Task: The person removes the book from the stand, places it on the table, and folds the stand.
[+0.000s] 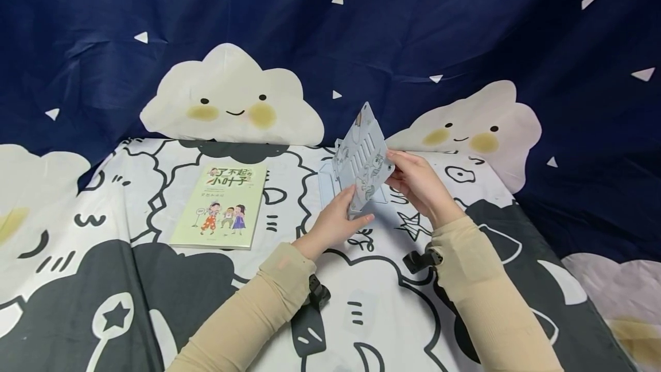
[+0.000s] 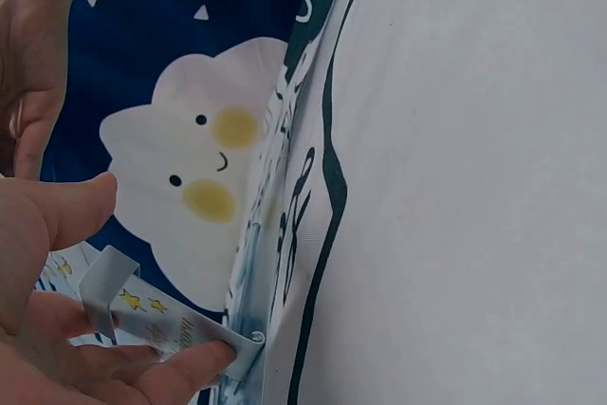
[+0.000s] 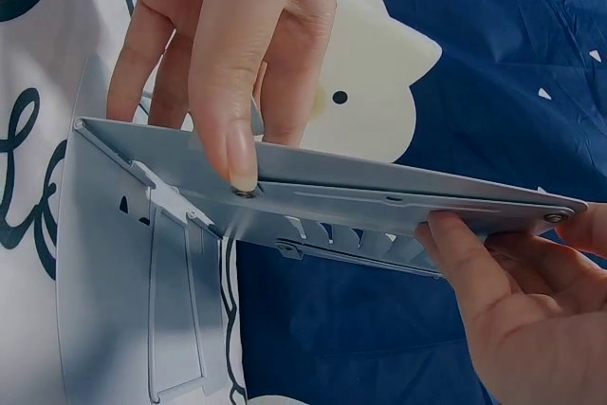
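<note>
A pale blue folding book stand (image 1: 361,159) with slots and a printed pattern stands partly unfolded, its panel tilted up from its base (image 3: 104,282). My right hand (image 1: 415,182) grips the panel at its right corner, by a rivet; in the right wrist view this hand (image 3: 512,310) enters from the right. At the panel's lower, hinged side my left hand (image 1: 338,220) holds the stand with its fingers, and its thumb sticks out. In the left wrist view that hand (image 2: 57,301) has fingers against a printed strip (image 2: 161,315) with a bent clip (image 2: 104,286).
To the left lies a light green book (image 1: 219,205) with cartoon figures on its cover. The sheep-patterned cloth (image 1: 356,303) covers the surface. Behind hangs a dark blue curtain (image 1: 289,10) with smiling clouds. Black wrist straps with small devices (image 1: 420,260) sit on both wrists.
</note>
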### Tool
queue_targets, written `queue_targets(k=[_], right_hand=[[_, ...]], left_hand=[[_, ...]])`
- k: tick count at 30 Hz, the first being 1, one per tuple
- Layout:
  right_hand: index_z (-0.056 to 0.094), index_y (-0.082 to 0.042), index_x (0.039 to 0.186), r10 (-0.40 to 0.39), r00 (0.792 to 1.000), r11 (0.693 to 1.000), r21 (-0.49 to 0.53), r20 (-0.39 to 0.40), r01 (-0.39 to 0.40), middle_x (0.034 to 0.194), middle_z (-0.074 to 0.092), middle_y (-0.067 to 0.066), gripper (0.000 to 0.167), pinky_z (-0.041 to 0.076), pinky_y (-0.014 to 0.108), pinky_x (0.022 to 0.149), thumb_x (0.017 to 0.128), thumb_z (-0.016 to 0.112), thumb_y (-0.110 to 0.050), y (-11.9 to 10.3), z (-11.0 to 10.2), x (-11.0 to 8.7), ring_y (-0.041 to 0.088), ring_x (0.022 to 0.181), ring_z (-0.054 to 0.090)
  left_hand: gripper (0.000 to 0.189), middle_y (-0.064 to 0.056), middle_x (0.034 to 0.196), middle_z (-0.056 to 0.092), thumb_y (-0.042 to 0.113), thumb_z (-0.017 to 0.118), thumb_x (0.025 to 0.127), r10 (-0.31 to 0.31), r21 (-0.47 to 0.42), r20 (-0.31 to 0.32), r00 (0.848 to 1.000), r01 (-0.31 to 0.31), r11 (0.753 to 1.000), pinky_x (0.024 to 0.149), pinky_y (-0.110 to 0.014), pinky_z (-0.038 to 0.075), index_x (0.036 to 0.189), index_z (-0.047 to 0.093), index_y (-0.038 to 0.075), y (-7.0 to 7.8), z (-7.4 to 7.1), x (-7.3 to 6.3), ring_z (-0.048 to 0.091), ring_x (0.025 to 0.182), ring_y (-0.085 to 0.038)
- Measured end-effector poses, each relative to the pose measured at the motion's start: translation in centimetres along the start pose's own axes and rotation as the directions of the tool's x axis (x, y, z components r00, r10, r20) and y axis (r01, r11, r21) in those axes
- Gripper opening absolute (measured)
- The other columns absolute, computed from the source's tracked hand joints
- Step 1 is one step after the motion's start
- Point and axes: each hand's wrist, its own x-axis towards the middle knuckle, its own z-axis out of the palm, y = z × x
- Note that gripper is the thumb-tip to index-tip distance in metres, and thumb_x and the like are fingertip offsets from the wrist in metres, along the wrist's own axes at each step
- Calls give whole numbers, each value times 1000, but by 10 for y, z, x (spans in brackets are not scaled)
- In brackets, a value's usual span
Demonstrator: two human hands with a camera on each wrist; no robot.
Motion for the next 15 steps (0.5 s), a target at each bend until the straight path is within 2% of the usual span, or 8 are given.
queue_targets(k=[4, 10, 12, 15], right_hand=[[38, 12, 145, -2, 1000, 999, 37, 2, 2, 106, 69, -6, 50, 54, 16, 88, 107, 43, -21, 2, -3, -1, 6, 97, 66], [42, 10, 142, -2, 1000, 997, 76, 1, 2, 105, 70, -5, 49, 55, 17, 87, 106, 46, -23, 5, -7, -2, 6, 96, 66], [50, 5, 136, -5, 1000, 995, 95, -2, 5, 103, 70, -5, 42, 55, 17, 86, 106, 47, -23, 6, -9, -2, 6, 94, 66], [63, -6, 120, -6, 1000, 991, 135, -7, 7, 98, 71, -4, 26, 55, 16, 82, 105, 48, -22, 7, -11, -3, 7, 90, 66]], left_hand=[[83, -13, 162, 29, 37, 67, 93, 8, 19, 0, 1000, -8, 1000, 122, -47, 26, 157, 24, 5, 1, 0, 1, 29, 149, -31], [83, -14, 162, 28, 37, 66, 94, -6, 43, 6, 1000, 6, 999, 121, -49, 27, 157, 24, 5, 2, 1, 1, 28, 149, -32], [83, -14, 162, 28, 38, 66, 94, -9, 48, 7, 1000, 8, 999, 121, -49, 27, 157, 25, 5, 2, 2, 1, 28, 149, -31], [82, -14, 163, 28, 38, 66, 94, -16, 58, 14, 1000, 16, 998, 121, -50, 26, 157, 24, 7, 3, 2, 1, 28, 150, -31]])
